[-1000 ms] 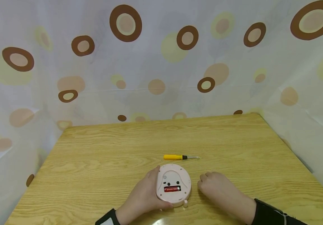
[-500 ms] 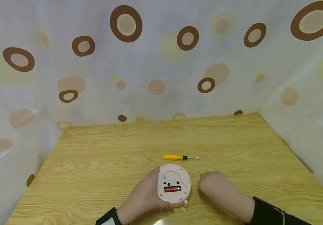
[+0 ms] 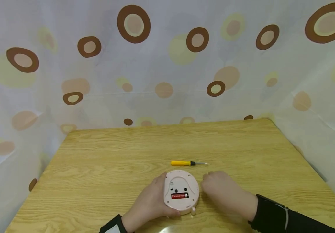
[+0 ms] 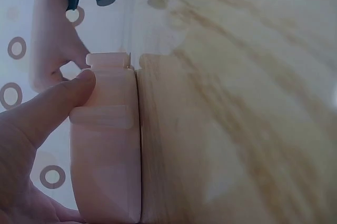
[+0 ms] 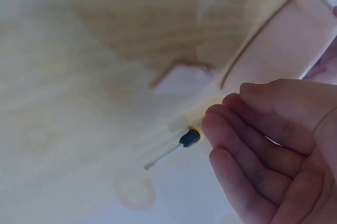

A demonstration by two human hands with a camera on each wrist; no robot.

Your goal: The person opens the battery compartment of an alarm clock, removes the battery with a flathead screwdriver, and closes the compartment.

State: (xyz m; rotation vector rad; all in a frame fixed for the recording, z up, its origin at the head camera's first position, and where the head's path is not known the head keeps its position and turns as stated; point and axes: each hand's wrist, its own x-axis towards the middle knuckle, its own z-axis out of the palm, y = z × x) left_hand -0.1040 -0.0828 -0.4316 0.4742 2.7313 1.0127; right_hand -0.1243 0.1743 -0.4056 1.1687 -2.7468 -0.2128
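A round pink device [image 3: 181,187] lies back-up on the wooden table [image 3: 126,152], with a red battery [image 3: 179,195] showing in its open compartment. My left hand [image 3: 155,198] grips its left rim; in the left wrist view the thumb [image 4: 58,100] presses on the device's edge [image 4: 105,145]. Just right of the device, my right hand [image 3: 214,187] rests on the table, its fingers [image 5: 253,145] loosely curled and holding nothing. A yellow-handled screwdriver [image 3: 184,163] lies just beyond the device, and its dark collar and metal tip [image 5: 176,148] show in the right wrist view.
A small pale peg [image 3: 193,211] sits at the device's near right edge. A white curtain with brown and yellow circles [image 3: 167,64] closes in the table at the back and on both sides. Bare wood stretches across the far half and the left.
My right hand has slid left, closer to the pink device. The left hand, the device and the screwdriver have stayed where they were.
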